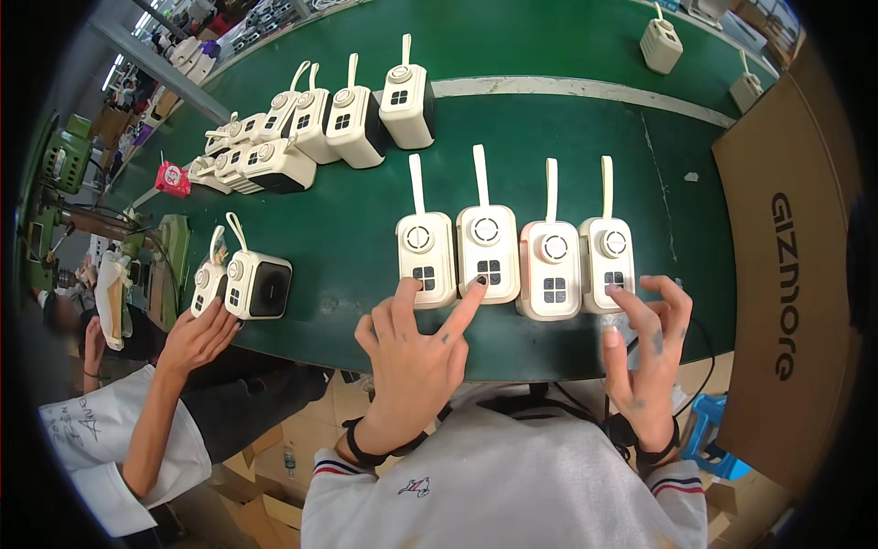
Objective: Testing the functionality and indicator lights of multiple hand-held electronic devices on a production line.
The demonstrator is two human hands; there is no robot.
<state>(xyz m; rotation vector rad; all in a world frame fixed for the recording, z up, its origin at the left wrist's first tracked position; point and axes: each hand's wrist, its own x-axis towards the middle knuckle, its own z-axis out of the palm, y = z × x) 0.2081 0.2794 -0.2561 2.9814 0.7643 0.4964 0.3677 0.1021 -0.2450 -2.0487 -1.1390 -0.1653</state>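
Note:
A short row of cream portable speakers with strap handles, round knobs and dark square buttons stands at the table's near edge. My left hand (413, 352) has its fingers spread and holds nothing. Its index fingertip touches the buttons of the second speaker (488, 240), and another fingertip reaches the lower buttons of the leftmost speaker (426, 261). Over the rightmost speaker (607, 265) is my right hand (647, 361), fingers apart, one fingertip at the lower buttons. Between them the third speaker (551, 274) is untouched by either hand.
More cream speakers (353, 128) stand grouped at the far left of the green table (347, 238). A co-worker's hand (199, 337) touches a pair of speakers (258, 285) on the left. A tall cardboard box (777, 274) walls off the right side. Two speakers (661, 46) sit far right.

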